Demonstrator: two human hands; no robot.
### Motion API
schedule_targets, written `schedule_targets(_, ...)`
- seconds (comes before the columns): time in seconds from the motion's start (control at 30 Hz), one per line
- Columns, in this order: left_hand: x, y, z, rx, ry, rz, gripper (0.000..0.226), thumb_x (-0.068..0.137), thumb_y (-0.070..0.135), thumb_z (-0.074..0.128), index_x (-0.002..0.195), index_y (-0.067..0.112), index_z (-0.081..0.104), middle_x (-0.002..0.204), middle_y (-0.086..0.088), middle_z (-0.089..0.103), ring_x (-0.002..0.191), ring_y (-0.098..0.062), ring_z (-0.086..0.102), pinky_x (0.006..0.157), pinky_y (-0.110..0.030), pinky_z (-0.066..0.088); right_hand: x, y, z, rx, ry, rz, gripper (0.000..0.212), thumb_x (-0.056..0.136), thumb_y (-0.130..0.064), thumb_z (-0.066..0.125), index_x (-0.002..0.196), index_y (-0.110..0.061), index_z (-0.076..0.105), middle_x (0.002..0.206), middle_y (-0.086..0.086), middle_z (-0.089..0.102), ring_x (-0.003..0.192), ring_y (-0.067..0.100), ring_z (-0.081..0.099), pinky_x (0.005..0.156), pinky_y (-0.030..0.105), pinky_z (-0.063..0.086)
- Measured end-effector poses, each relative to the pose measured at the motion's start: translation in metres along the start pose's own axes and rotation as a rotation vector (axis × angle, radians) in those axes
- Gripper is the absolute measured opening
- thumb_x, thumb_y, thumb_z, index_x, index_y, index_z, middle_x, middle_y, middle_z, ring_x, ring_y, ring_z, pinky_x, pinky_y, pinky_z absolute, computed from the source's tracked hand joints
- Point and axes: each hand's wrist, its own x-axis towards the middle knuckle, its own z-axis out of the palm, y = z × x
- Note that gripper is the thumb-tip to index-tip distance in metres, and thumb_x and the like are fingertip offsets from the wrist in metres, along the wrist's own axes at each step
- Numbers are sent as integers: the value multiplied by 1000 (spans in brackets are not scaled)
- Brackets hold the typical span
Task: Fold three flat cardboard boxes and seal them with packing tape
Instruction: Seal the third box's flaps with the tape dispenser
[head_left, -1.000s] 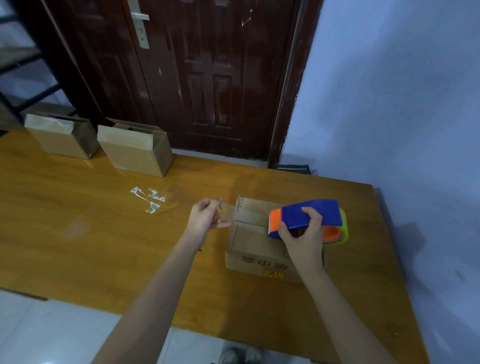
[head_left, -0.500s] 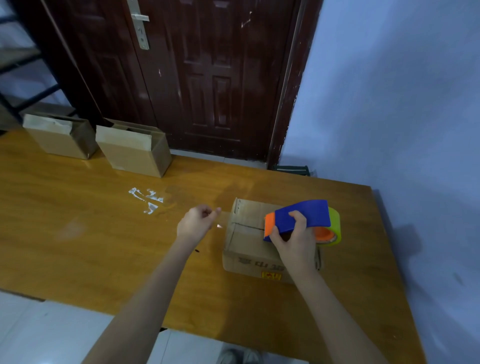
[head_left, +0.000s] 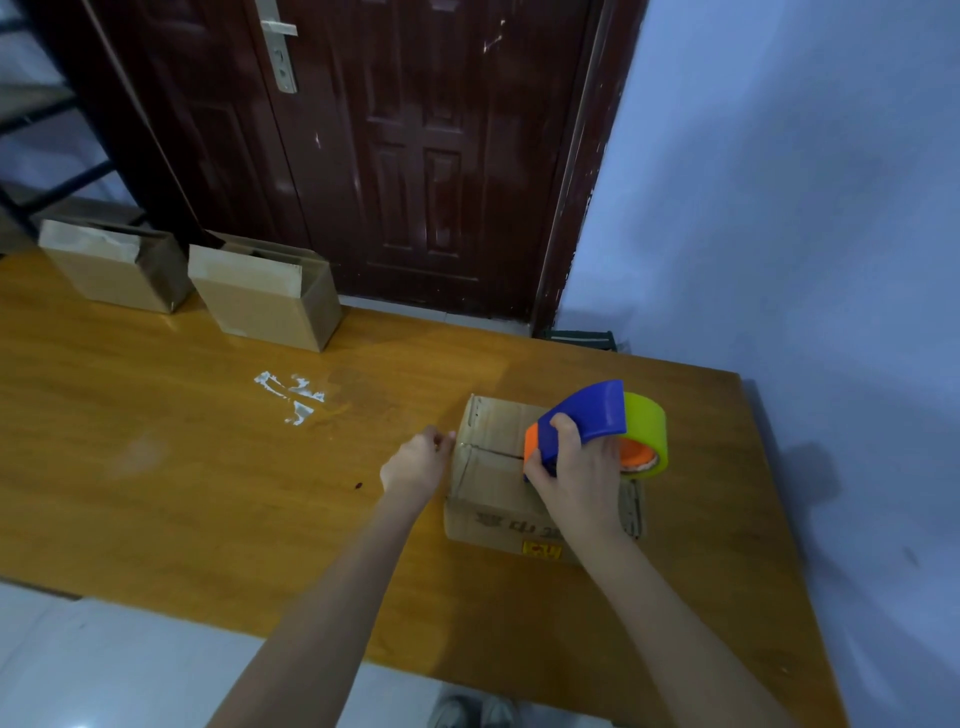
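Note:
A small closed cardboard box stands on the wooden table, right of centre. My right hand grips a blue and orange tape dispenser with a yellowish tape roll, tilted over the seam on the box's top. My left hand is at the box's upper left edge, its fingertips pinching the end of the clear tape there. The strip itself is barely visible. Two more folded boxes stand at the table's far left, one beside the other.
White tape scraps are stuck to the table's middle. A dark wooden door is behind the table and a blue wall runs along its right side. The near table edge drops to a tiled floor, where shoes show.
My left hand came down and right to the box's left edge with the tape end. The dispenser tipped up and shifted right along the box's top.

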Motion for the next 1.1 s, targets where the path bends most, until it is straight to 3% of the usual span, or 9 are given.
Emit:
schedule_targets(0.43, -4, 6, 0, -228, -311, -168, 58, 101, 50, 18, 136, 10, 43, 127, -19, 55, 110, -38, 55, 88, -44, 49, -2, -1, 2, 24, -40, 42, 51, 62, -16, 83, 105, -5, 57, 95, 20, 58, 83, 35, 57, 64, 45, 53)
schedule_targets(0.53, -15, -4, 9, -470, -434, -322, 57, 99, 54, 26, 115, 7, 55, 97, -14, 60, 81, -27, 59, 68, -37, 47, -2, 0, 1, 32, -45, 42, 49, 64, -15, 81, 105, -5, 57, 97, 20, 58, 84, 35, 57, 64, 45, 53)
schedule_targets(0.6, -19, -10, 20, -580, -271, -342, 39, 103, 33, 34, 114, 4, 58, 75, -10, 55, 63, -21, 50, 63, -40, 45, -2, -1, 1, 40, -52, 47, 49, 64, -15, 81, 106, -5, 56, 97, 21, 57, 85, 35, 57, 64, 46, 53)
schedule_targets(0.63, -20, -12, 24, -670, -135, -355, 37, 103, 26, 35, 124, 4, 55, 79, -10, 57, 66, -21, 51, 64, -39, 44, -2, -1, 1, 43, -50, 46, 50, 64, -15, 82, 105, -4, 57, 97, 22, 58, 84, 36, 57, 63, 45, 52)
schedule_targets(0.7, -23, -10, 27, -913, 62, -330, 43, 102, 31, 36, 141, 13, 43, 122, -10, 59, 108, -27, 55, 88, -36, 43, -1, -1, 0, 44, -37, 43, 50, 62, -15, 83, 104, -4, 57, 95, 21, 58, 82, 35, 57, 62, 42, 51)
schedule_targets(0.77, -32, 0, 29, -1024, 92, -200, 48, 100, 42, 38, 145, 24, 37, 147, -1, 41, 134, -23, 37, 100, -31, 32, -1, -2, 0, 47, -27, 43, 49, 62, -14, 82, 102, -4, 57, 93, 20, 58, 81, 34, 57, 62, 41, 50)
schedule_targets(0.97, -53, 12, 34, -571, -55, -169, 71, 96, 60, 26, 150, 14, 21, 146, -13, 39, 130, -32, 41, 101, -42, 37, -3, 1, -2, 129, -21, 49, 38, 66, -11, 79, 94, -3, 55, 88, 19, 57, 76, 34, 56, 58, 36, 45)
schedule_targets(1.03, -54, 9, 29, -92, 153, 11, 68, 99, 52, 21, 150, 7, 15, 152, -15, 29, 138, -31, 31, 112, -42, 28, -3, 3, -2, 173, -28, 52, 37, 68, -9, 77, 95, -2, 54, 88, 20, 57, 75, 34, 55, 56, 39, 48)
schedule_targets(1.1, -55, 14, 26, 236, 357, 383, 64, 100, 47, 18, 150, 7, 9, 155, -8, 8, 146, -23, 7, 119, -36, 5, -3, 4, -2, 207, -18, 77, 37, 69, -8, 77, 97, -1, 54, 86, 19, 57, 73, 33, 56, 54, 42, 50)
